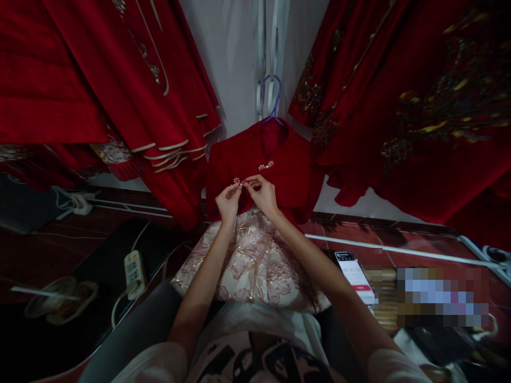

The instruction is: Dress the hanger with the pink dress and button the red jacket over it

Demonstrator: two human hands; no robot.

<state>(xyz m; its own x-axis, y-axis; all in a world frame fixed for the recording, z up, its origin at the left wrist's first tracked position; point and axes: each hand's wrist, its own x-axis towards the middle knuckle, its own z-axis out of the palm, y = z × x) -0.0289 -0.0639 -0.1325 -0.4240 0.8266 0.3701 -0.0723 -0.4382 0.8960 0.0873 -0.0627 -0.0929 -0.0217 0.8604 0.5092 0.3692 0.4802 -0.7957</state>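
Note:
A small red velvet dress (293, 173) hangs in front of me on a purple hanger (273, 101), with a cream and gold patterned skirt (255, 260) below. My left hand (228, 201) and my right hand (262, 194) are both raised to its chest. Their fingertips pinch a small pearl clasp (240, 182) on the red fabric. A second pearl clasp (265, 165) sits a little higher, near the collar, untouched.
Large red embroidered garments hang at the left (99, 96) and right (419, 117). A white power strip (133, 272) with a cord lies low at the left, beside a clear plastic cup (59, 300). A phone (355, 276) rests at the right on a dark red surface.

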